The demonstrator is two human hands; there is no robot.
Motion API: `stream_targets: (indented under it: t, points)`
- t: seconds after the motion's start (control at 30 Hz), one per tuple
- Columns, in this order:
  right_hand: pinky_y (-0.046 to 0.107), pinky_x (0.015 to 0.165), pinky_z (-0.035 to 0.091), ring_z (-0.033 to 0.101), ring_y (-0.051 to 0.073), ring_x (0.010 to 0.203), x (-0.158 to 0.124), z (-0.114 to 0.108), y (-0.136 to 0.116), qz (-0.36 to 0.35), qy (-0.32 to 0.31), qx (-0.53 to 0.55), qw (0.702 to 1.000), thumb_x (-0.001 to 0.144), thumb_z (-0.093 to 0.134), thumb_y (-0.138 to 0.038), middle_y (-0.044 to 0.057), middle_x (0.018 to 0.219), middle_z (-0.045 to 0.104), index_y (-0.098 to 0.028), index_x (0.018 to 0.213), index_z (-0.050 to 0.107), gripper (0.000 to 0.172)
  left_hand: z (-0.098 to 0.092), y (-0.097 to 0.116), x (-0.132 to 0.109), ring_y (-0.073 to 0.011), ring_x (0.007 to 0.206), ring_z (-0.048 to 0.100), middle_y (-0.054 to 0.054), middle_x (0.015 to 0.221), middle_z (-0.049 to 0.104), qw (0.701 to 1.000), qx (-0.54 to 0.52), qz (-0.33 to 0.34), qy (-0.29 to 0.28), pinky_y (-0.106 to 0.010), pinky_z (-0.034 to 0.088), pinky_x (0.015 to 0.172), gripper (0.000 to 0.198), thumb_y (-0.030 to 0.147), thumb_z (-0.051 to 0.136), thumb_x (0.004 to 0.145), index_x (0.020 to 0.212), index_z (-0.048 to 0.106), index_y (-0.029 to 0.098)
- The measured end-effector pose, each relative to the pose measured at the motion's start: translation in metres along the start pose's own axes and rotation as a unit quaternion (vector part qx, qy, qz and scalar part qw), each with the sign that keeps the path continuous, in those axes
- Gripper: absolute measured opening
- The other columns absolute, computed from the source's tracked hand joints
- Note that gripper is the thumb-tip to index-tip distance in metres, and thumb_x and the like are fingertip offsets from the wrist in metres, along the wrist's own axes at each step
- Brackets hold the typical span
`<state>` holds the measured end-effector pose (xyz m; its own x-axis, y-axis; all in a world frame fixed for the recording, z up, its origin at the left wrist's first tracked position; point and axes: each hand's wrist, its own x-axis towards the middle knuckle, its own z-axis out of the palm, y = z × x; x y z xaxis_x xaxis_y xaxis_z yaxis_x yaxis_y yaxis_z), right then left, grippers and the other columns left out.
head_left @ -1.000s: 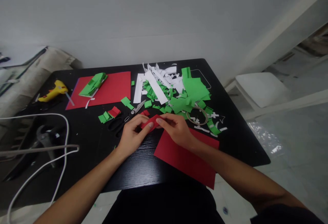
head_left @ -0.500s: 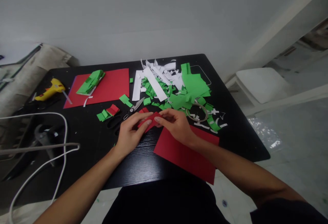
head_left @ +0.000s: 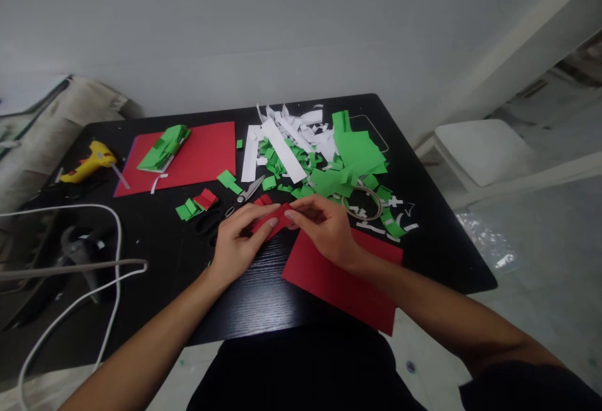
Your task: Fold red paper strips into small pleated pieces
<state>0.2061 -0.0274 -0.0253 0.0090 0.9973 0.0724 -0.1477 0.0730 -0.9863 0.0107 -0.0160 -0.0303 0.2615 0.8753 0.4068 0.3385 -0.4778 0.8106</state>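
Between my two hands is a small piece of red paper (head_left: 277, 216), held just above the black table. My left hand (head_left: 239, 238) pinches its left side, thumb in front and fingers behind. On its right end my right hand (head_left: 327, 229) closes thumb and fingertips, hiding part of the paper. A larger red sheet (head_left: 338, 279) lies under my right wrist and overhangs the table's front edge. Scissors (head_left: 249, 191) with dark handles lie just beyond my left hand, partly hidden by it. Another small red piece (head_left: 264, 199) rests behind the held paper.
Green scraps (head_left: 360, 152) and white paper strips (head_left: 285, 150) are heaped at the back, beside a tape ring (head_left: 364, 204). A red sheet (head_left: 207, 147) with folded green paper (head_left: 164, 147) lies back left. A yellow glue gun (head_left: 91, 161) and white cable (head_left: 120, 241) occupy the left side.
The view has shifted slightly. My hands keep their grip on the small red paper, and its visible face has tilted a little; nothing else has clearly moved.
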Motion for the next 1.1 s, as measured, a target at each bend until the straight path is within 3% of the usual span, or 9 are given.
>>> stream_targets:
  t: [0.4, 0.57, 1.1]
  points:
    - [0.031, 0.069, 0.069, 0.077, 0.016, 0.068, -0.0004, 0.0000, -0.0008, 0.002, 0.017, -0.010, 1.000, 0.081, 0.085, -0.034, 0.001, 0.082, 0.079, -0.022, 0.088, 0.077, 0.015, 0.0004, 0.0008, 0.0011, -0.0171, 0.090, 0.070, -0.004, 0.106, 0.079, 1.000, -0.002, 0.023, 0.006, -0.033, 0.057, 0.083, 0.028, 0.021, 0.074, 0.094, 0.121, 0.078, 0.029]
    - [0.030, 0.067, 0.068, 0.077, 0.016, 0.067, -0.0005, -0.0002, -0.0019, 0.005, 0.017, -0.008, 1.000, 0.081, 0.085, -0.031, 0.000, 0.080, 0.079, -0.023, 0.088, 0.078, 0.013, 0.0005, 0.0020, 0.0011, -0.0152, 0.085, 0.069, -0.002, 0.101, 0.078, 1.000, -0.004, 0.025, 0.012, -0.030, 0.055, 0.077, 0.030, 0.020, 0.075, 0.094, 0.121, 0.078, 0.031]
    - [0.034, 0.074, 0.069, 0.078, 0.018, 0.072, -0.0024, 0.0005, 0.0014, -0.025, 0.027, -0.004, 0.999, 0.079, 0.089, -0.037, 0.002, 0.084, 0.080, -0.022, 0.097, 0.075, 0.027, 0.0002, 0.0028, 0.0001, -0.0144, 0.082, 0.067, -0.003, 0.099, 0.078, 1.000, 0.004, 0.022, 0.016, -0.028, 0.052, 0.073, 0.031, 0.021, 0.077, 0.093, 0.123, 0.078, 0.030]
